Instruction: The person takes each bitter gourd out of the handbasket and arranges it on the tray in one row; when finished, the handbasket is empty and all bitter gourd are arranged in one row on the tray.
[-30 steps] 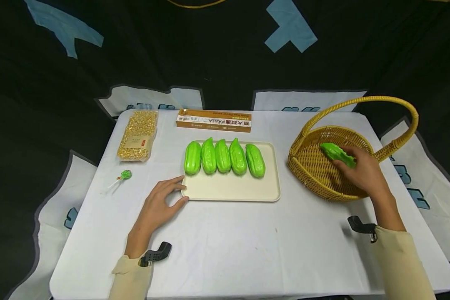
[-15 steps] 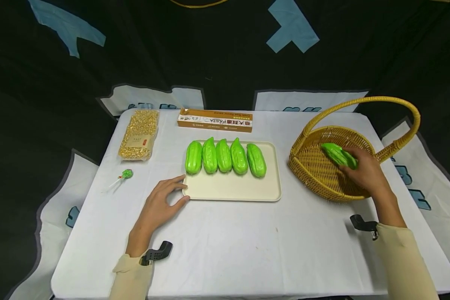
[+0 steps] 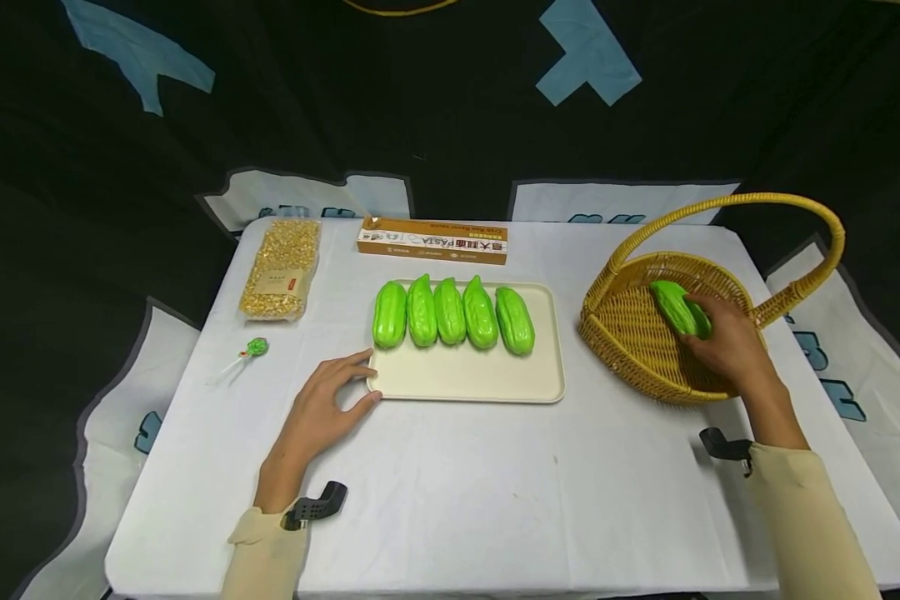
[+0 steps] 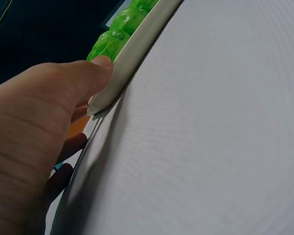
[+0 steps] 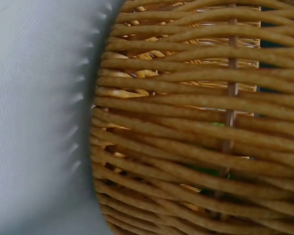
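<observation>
My right hand (image 3: 726, 340) reaches inside the wicker basket (image 3: 630, 367) and grips a green bitter melon (image 3: 673, 307), which lies slantwise over the basket's floor. In the right wrist view the woven basket wall (image 5: 186, 117) hides that hand, and only bits of green show through the gaps. Several more bitter melons (image 3: 449, 312) lie side by side along the far half of a cream tray (image 3: 465, 379). At the tray's near left corner, my left hand (image 3: 322, 408) holds the rim. Its thumb (image 4: 95, 76) presses the near side, with fingers at the left edge.
Behind the tray lies a pasta box (image 3: 432, 242). A bag of corn kernels (image 3: 281, 271) is at the back left, with a green lollipop (image 3: 255, 347) nearer. The basket's tall handle (image 3: 750, 198) arches above the right hand. White cloth (image 3: 457, 500) covers the table.
The right hand and its bitter melon have shifted slightly within the basket, and the melon has turned a little steeper. The left hand stays at the tray corner.
</observation>
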